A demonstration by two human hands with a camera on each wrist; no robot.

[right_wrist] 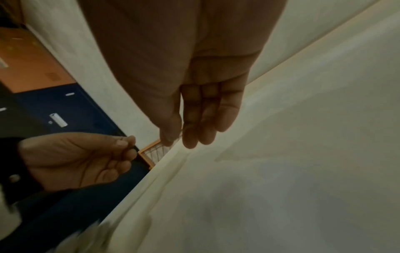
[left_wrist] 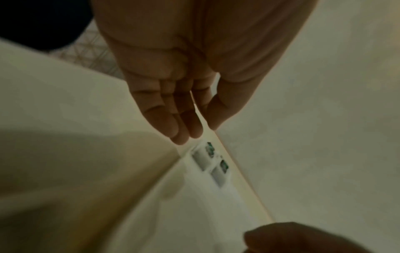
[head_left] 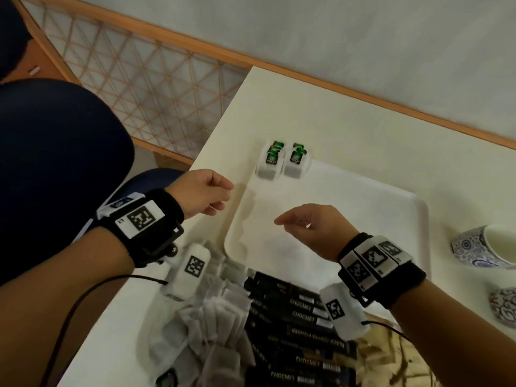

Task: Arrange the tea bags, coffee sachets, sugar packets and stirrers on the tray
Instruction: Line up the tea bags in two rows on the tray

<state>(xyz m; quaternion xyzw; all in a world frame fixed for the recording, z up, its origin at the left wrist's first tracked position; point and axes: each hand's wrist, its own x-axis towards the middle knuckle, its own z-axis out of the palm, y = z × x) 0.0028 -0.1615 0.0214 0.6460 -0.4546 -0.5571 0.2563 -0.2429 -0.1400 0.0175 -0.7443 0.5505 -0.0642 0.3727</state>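
Observation:
A white tray point(head_left: 363, 196) lies on the cream table point(head_left: 321, 113). Two small stacks of tea bags with green tags point(head_left: 270, 160) point(head_left: 296, 162) stand in its far left corner, blurred in the left wrist view point(left_wrist: 202, 157). My left hand point(head_left: 215, 195) hovers just left of the tray's rim with loosely curled fingers, and I see nothing in it point(left_wrist: 190, 123). My right hand point(head_left: 296, 222) hangs over the bare tray, fingers relaxed and empty point(right_wrist: 194, 130). Near me lie a heap of white tea bags point(head_left: 217, 317), black coffee sachets point(head_left: 301, 325) and brownish packets point(head_left: 385, 358).
Two blue-and-white cups point(head_left: 485, 247) point(head_left: 505, 305) sit on the table right of the tray. The table's left edge point(head_left: 212, 141) drops off beside a lattice screen point(head_left: 139, 79). My dark-clothed knee point(head_left: 55, 152) is at the left.

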